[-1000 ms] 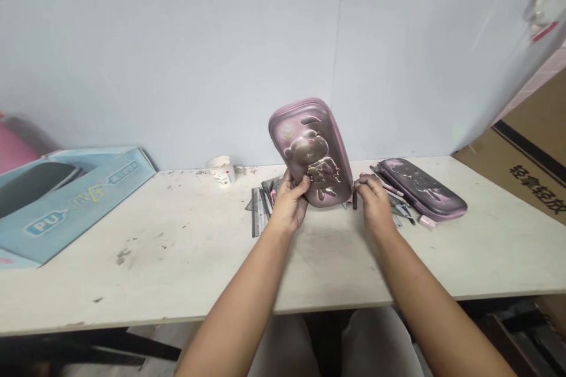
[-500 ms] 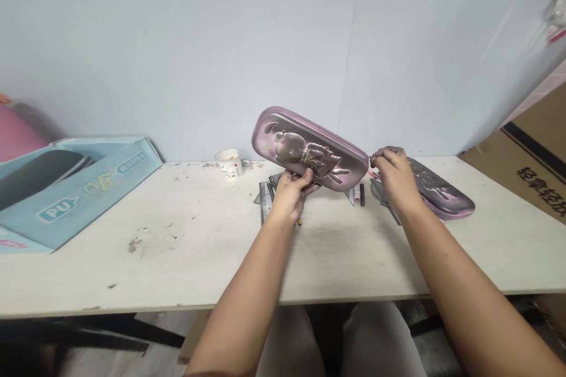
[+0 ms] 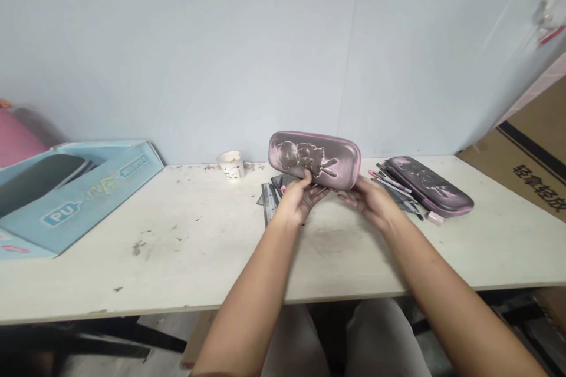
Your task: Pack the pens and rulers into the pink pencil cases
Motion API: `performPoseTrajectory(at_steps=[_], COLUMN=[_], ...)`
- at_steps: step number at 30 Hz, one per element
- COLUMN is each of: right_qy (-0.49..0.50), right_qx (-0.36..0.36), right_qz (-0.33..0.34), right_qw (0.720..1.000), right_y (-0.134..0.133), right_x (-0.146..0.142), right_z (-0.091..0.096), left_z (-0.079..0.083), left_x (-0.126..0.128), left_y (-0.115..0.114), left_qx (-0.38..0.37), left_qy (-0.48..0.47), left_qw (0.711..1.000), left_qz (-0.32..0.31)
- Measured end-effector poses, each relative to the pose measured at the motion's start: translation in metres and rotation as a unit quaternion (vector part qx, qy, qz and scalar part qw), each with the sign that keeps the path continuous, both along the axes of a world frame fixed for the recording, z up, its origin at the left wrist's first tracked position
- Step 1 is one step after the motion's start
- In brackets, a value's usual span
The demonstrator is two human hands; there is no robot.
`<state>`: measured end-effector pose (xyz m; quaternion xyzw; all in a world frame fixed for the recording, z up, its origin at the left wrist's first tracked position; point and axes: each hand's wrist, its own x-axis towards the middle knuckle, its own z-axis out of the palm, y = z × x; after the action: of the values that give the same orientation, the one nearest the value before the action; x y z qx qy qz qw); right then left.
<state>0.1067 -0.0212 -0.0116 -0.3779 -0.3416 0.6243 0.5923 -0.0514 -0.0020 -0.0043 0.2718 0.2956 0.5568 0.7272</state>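
The left hand (image 3: 300,201) pinches the lower edge of a pink pencil case (image 3: 313,159), thumb pressed on its embossed front, holding it up lengthwise at the frame's centre, over the table (image 3: 132,271). The right hand (image 3: 370,203) is open, fingers spread, just below the case's right end. Rulers (image 3: 267,203) lie under the left hand, pens (image 3: 391,184) lie at centre right against a second pencil case (image 3: 427,185), a paper cup (image 3: 230,165) stands behind, and a blue box (image 3: 79,200) sits at the left edge.
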Motion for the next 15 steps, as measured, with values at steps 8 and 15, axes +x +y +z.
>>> performPoseTrajectory(at_steps=[8, 15], right_qy=[-0.207, -0.477], right_qx=[0.134, 0.211], right_qz=[-0.078, -0.127], right_qw=[0.966, 0.844], right_y=[-0.016, -0.015], right_x=[0.011, 0.007], right_z=[0.019, 0.014], left_z=[-0.003, 0.000], left_x=[0.008, 0.012], left_y=[-0.008, -0.014], left_qx=[0.083, 0.088], left_qy=[0.097, 0.159], left_qw=[0.991, 0.983], left_qz=[-0.024, 0.033])
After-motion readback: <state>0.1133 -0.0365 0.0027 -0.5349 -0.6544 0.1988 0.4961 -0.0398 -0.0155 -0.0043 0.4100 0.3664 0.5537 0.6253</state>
